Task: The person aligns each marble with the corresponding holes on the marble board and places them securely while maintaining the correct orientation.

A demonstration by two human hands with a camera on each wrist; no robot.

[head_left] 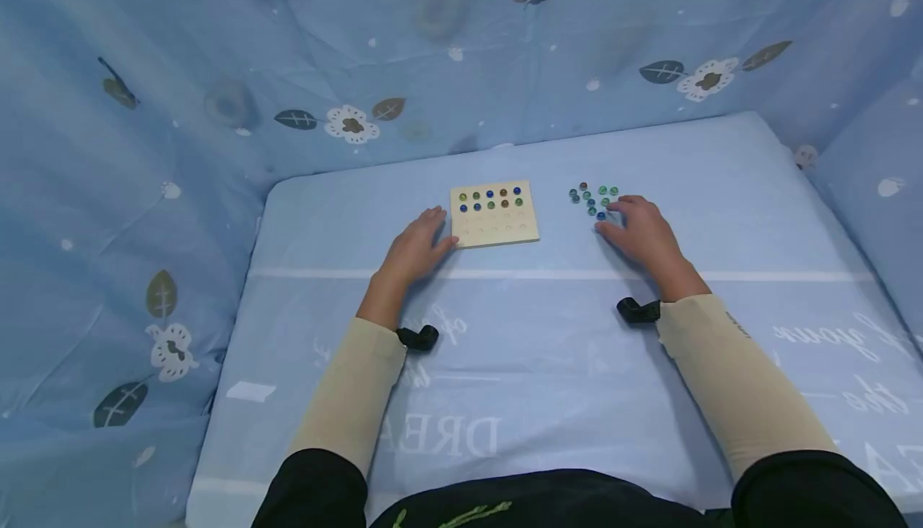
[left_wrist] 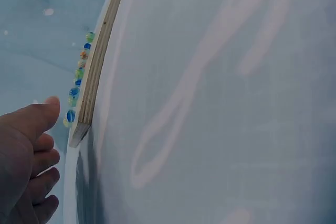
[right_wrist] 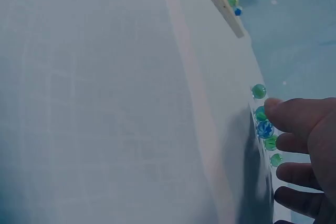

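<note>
A wooden board (head_left: 497, 227) with rows of round hollows lies left of the middle of the table. Glass marbles (head_left: 490, 194) in blue, green and amber fill its two far rows; the nearer rows show bare hollows. My left hand (head_left: 418, 247) is at the board's left side, fingers spread, thumb by its near corner. To the right of the board, loose marbles (head_left: 589, 198) lie in a small cluster, mostly green and blue. My right hand (head_left: 644, 231) hovers at the cluster's near right side, thumb and forefinger apart around a blue marble (right_wrist: 265, 129).
A pale blue printed cloth (head_left: 534, 352) covers the table, with a white stripe (head_left: 577, 275) across it. Blue leaf-patterned curtains (head_left: 433, 47) hang behind and at both sides. A black wrist strap mount (head_left: 638, 310) sits on my right wrist.
</note>
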